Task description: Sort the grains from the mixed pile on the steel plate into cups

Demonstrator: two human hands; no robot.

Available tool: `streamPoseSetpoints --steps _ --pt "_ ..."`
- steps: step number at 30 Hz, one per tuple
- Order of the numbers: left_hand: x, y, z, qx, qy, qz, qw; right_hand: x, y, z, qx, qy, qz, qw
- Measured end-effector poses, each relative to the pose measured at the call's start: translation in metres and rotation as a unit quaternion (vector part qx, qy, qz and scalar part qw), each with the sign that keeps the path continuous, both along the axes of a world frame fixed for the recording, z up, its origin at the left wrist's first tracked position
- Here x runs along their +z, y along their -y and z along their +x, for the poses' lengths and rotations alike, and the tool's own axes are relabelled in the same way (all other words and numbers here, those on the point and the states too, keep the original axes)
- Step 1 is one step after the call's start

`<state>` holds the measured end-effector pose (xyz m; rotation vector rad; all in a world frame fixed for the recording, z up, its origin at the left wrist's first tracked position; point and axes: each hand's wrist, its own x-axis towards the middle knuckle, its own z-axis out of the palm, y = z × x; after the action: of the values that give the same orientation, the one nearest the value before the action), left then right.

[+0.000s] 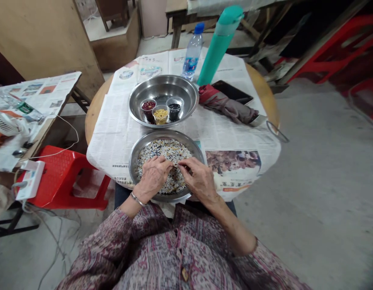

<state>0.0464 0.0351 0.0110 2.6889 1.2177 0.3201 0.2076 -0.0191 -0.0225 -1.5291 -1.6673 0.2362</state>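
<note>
While both hands work the near steel bowl (134, 161) of mixed beans (165, 151), the left hand (152, 176) rests curled on the heap, its grip not discernible. Right hand (198, 179) pinches narrowly at the beans; what it holds cannot be told. Recommended: lift single beans cleanly, keeping colours apart for the three cups (161, 114) in the far bowl (186, 86).

Left hand (153, 174), right hand (197, 177): curled, fingertips together.
</note>
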Motion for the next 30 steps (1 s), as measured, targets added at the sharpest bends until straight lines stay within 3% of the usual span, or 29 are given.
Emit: streamPoseSetpoints --steps 5,12,16,19,23,27,30 --pt "0.001 0.004 -0.009 0.037 0.107 -0.023 0.993 0.001 0.0 0.0 0.0 0.003 0.002 1.0" --pt "-0.003 0.007 -0.023 0.061 0.159 -0.035 0.985 0.002 0.002 -0.002 -0.001 0.011 -0.002 1.0" --pt "0.004 0.009 -0.024 0.091 0.24 -0.109 0.961 0.001 0.002 -0.003 -0.005 0.025 0.002 1.0" --pt "0.014 0.012 -0.022 0.142 0.318 -0.243 0.905 0.001 0.003 -0.003 -0.003 0.032 0.002 0.999" --pt "0.024 0.017 -0.02 0.171 0.419 -0.402 0.796 0.001 0.003 -0.003 -0.003 0.037 0.007 0.999" --pt "0.023 0.019 -0.02 0.178 0.48 -0.503 0.697 0.002 0.003 -0.004 -0.003 0.043 0.011 0.999" --pt "0.019 0.02 -0.019 0.181 0.493 -0.531 0.665 0.002 0.002 -0.004 -0.004 0.048 0.009 0.999"
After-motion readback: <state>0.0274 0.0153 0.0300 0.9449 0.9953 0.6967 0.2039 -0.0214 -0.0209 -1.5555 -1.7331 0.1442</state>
